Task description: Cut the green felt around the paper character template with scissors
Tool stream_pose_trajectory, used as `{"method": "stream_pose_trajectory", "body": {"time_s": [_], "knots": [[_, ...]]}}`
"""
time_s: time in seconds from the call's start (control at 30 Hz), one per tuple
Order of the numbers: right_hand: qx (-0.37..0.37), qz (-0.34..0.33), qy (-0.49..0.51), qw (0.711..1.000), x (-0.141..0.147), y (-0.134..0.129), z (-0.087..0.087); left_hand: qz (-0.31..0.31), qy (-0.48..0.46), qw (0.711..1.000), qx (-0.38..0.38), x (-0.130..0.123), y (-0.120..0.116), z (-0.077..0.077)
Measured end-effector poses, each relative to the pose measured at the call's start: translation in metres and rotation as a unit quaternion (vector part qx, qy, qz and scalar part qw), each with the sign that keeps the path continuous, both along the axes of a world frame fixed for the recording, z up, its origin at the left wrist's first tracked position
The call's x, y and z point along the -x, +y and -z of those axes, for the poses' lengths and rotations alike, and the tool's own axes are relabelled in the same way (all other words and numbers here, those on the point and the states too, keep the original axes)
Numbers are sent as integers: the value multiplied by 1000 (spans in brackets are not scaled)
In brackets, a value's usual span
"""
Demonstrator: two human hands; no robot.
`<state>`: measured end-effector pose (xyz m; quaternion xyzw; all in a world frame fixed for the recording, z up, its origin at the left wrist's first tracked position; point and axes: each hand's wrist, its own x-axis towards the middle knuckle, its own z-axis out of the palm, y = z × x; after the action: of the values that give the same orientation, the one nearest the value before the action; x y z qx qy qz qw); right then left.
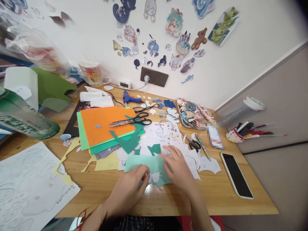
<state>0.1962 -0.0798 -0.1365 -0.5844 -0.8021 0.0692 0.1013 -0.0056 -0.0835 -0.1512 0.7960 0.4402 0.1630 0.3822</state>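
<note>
A mint-green sheet of paper (pixel 134 162) lies near the table's front edge, with a jagged lower border. On it sits a small white paper cutout (pixel 154 177). My left hand (pixel 133 184) rests over the sheet's left part, its fingers curled and pinched beside the cutout; what is between them is hidden. Over the right part, my right hand (pixel 176 166) has its fingers spread and slightly blurred, the fingertips near the sheet's top right edge. Dark green paper scraps (pixel 154 149) lie just beyond the sheet.
Black-handled scissors (pixel 131 121) lie on orange paper (pixel 96 117); smaller scissors (pixel 192 144) and a pen (pixel 203 147) lie right. A blue glue gun (pixel 131 98) stands behind. A phone (pixel 237 175) is far right, a green bottle (pixel 26 118) left, a drawn sheet (pixel 31 189) front left.
</note>
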Motion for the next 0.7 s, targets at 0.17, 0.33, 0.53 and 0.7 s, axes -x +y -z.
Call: {"method": "stream_pose_trajectory", "body": {"time_s": [0.17,0.33,0.53,0.7], "knots": [[-40,91,-37,994,-2,84,11,70,0,992,-104,-9,-1,4],[-68,162,-27,984,-4,129,31,93,38,981,-164,-8,1,16],[-139,154,131,969,-36,138,23,82,10,983,-165,-7,6,27],[-185,126,303,926,-47,124,9,73,-40,982,-168,-7,8,32]]}}
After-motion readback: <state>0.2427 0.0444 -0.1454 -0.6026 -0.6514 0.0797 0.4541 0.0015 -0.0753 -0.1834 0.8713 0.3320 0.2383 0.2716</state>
